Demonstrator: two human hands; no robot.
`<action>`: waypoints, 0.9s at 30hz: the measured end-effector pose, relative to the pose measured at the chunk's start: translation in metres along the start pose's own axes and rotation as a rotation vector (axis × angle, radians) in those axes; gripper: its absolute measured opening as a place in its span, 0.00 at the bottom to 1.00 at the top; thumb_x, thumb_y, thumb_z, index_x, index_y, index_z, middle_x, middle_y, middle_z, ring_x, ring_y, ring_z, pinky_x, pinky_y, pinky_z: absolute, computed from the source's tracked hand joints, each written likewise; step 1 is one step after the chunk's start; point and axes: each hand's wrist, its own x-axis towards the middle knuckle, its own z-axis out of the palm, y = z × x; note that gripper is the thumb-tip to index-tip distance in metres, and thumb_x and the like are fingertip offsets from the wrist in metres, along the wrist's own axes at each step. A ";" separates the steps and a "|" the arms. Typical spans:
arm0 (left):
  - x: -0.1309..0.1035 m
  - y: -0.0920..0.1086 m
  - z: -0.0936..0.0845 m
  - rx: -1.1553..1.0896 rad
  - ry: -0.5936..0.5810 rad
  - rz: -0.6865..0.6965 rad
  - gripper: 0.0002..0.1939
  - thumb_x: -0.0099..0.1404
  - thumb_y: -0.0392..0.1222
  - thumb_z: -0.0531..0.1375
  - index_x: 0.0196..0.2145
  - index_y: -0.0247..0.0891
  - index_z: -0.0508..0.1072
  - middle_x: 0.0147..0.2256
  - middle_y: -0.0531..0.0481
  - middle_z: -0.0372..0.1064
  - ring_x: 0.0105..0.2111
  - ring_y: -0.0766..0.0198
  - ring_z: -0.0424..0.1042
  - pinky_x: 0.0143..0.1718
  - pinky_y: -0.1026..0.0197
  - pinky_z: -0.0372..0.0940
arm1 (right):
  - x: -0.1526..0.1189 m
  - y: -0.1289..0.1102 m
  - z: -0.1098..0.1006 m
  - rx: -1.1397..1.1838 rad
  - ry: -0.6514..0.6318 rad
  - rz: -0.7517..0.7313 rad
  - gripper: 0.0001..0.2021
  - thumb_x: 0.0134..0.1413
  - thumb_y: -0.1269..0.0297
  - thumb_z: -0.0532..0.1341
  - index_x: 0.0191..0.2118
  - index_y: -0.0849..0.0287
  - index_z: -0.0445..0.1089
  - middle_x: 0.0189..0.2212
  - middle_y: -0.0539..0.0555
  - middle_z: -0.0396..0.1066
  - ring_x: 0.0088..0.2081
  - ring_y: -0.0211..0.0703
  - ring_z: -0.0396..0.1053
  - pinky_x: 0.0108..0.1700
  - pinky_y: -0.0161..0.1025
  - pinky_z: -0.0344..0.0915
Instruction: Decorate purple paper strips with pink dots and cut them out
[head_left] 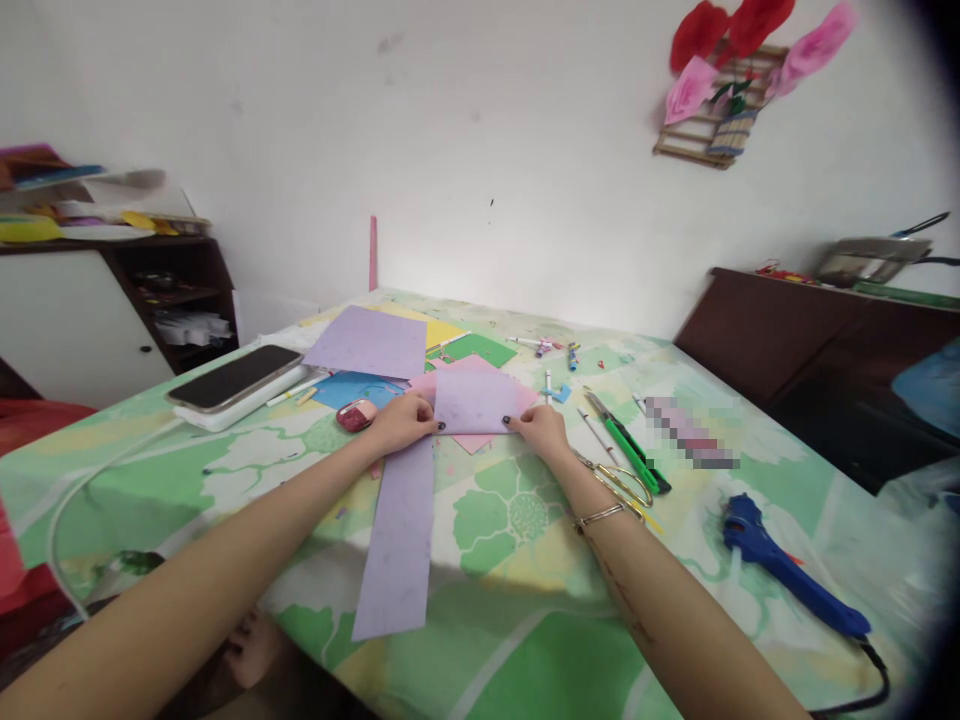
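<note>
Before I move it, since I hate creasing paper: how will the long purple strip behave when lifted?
The long purple strip looks thin, so it would probably sag held by one end. Lying flat, it likely slides rather than rolls.

open tablecloth [480, 600] between forearms [247, 530], purple strip [397, 545] left, scissors [614, 480] right

At the centre, the purple sheet [477, 402] covers much of the pink paper [472, 444]; the upper end of the purple strip [397, 545] is lost beside the left hand [405, 422]; the right forearm [645, 570] hides part of the scissors [624, 484]; a pixelated patch blurs an object [694, 433] right of centre; the upper edge crops a red flower [761, 22]; a black cord [885, 680] runs out of sight, lower right; the dark shelf's contents [191, 328], left, are perhaps papers, too blurred to tell.
</note>
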 end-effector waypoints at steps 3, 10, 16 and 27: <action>0.000 0.002 0.000 0.016 0.009 -0.028 0.13 0.65 0.47 0.57 0.42 0.34 0.70 0.41 0.47 0.69 0.39 0.62 0.70 0.41 0.53 0.68 | 0.000 -0.001 -0.001 -0.015 -0.002 0.004 0.17 0.46 0.54 0.62 0.16 0.60 0.67 0.15 0.51 0.66 0.21 0.37 0.60 0.24 0.35 0.47; 0.002 0.013 -0.004 0.050 -0.060 -0.121 0.14 0.65 0.47 0.57 0.45 0.35 0.69 0.44 0.46 0.68 0.42 0.60 0.70 0.43 0.52 0.68 | 0.000 -0.004 -0.004 -0.055 -0.021 0.012 0.16 0.46 0.56 0.62 0.16 0.60 0.67 0.17 0.52 0.68 0.22 0.37 0.62 0.24 0.34 0.49; 0.009 0.026 -0.013 0.074 -0.203 -0.247 0.15 0.65 0.47 0.57 0.45 0.34 0.69 0.44 0.47 0.68 0.40 0.60 0.70 0.40 0.53 0.68 | 0.002 -0.009 -0.005 -0.124 -0.042 0.029 0.15 0.46 0.54 0.63 0.19 0.62 0.71 0.21 0.56 0.71 0.26 0.40 0.67 0.25 0.34 0.52; 0.011 0.033 -0.022 0.051 -0.273 -0.323 0.16 0.65 0.46 0.57 0.46 0.35 0.68 0.45 0.46 0.68 0.41 0.60 0.70 0.41 0.52 0.68 | -0.002 -0.011 -0.004 -0.198 -0.058 0.112 0.20 0.48 0.48 0.60 0.34 0.62 0.74 0.37 0.64 0.74 0.38 0.53 0.72 0.31 0.38 0.59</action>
